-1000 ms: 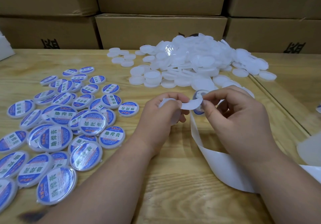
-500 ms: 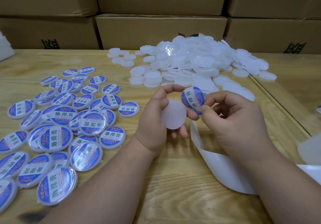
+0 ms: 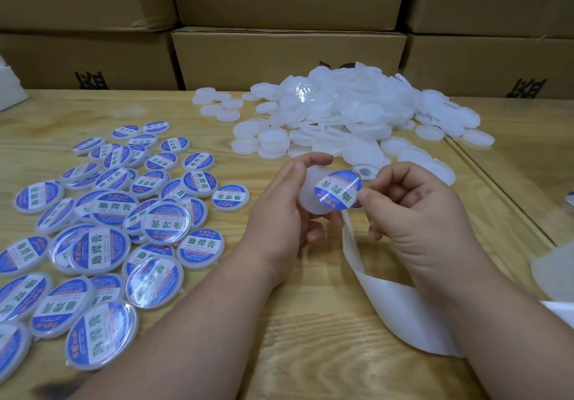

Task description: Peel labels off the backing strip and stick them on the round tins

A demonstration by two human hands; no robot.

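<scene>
At table centre, left hand (image 3: 279, 213) grasps a blank white round plastic tin (image 3: 310, 194); right hand (image 3: 413, 210) pinches a blue-and-white round label (image 3: 338, 189) at its three o'clock edge, overlapping the tin. Risk: off-centre placement or creasing, caused by tilted contact.

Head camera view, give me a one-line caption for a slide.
Right hand brings a peeled blue label to the blank white tin held in the left hand, labelled tins alongside.

Labelled tins (image 3: 102, 232) left, unlabelled tins (image 3: 351, 114) behind.
</scene>
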